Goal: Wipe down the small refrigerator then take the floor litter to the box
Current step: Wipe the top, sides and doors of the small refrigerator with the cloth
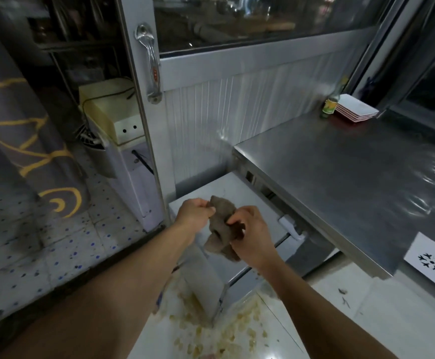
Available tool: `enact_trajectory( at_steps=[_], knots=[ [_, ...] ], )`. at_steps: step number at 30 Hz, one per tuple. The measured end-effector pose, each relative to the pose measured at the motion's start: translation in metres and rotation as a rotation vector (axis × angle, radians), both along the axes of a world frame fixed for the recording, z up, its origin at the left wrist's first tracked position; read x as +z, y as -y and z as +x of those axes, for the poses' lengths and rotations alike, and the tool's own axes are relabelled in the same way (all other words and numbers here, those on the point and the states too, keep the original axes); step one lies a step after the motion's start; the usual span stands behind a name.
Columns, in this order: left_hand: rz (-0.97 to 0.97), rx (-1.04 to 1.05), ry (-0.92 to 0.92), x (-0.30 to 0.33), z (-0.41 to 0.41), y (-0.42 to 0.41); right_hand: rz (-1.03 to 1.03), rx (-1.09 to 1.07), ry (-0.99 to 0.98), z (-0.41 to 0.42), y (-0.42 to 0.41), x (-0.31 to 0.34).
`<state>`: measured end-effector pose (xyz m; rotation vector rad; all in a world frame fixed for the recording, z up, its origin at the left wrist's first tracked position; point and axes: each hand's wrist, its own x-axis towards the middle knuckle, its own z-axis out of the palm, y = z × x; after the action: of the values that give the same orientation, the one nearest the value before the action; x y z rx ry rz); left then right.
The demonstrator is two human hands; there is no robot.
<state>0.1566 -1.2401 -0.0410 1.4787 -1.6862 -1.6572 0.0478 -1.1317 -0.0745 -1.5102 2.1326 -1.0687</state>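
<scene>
— What were your fingers doing just then?

— Both sets were curled and pinching the brown cloth [221,229]. My left hand [194,212] gripped its upper corner between thumb and bent fingers; my right hand [250,238] pinched the bunched middle, with the loose end hanging below my palm. The cloth was crumpled and stretched a little between the two grips.

— And where was all that, going by the small refrigerator?

— Directly above the small refrigerator [234,203]. I held the cloth over its pale grey top, clear of the surface as far as I could tell. The fridge's white latch [290,226] sat just to the right of my right hand.

— What lay around the fridge?

— At its foot, on the white floor, yellowish litter [226,330] was scattered, thickest against the front corner. To the fridge's right and higher stood a steel counter [340,172], its edge overhanging the fridge's far side. At the counter's back corner, well away from the fridge, stood a bottle [329,104] touching a stack of white plates [356,110]. Behind the fridge rose a ribbed metal wall, and to its left a door frame carrying a chrome handle [149,63].
</scene>
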Motion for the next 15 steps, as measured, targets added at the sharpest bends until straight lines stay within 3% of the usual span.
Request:
enact_trajectory(
  at_steps=[7, 11, 15],
  knots=[
    [-0.213, -0.097, 0.026, 0.036, 0.033, -0.035, 0.089, -0.030, 0.213, -0.001, -0.021, 0.042],
    [-0.436, -0.175, 0.098, 0.056, 0.053, -0.037, 0.125, 0.159, 0.194, 0.013, -0.011, 0.064],
    [-0.532, -0.097, 0.222, 0.065, 0.069, -0.022, 0.092, 0.118, 0.204, 0.025, -0.001, 0.068]
  ],
)
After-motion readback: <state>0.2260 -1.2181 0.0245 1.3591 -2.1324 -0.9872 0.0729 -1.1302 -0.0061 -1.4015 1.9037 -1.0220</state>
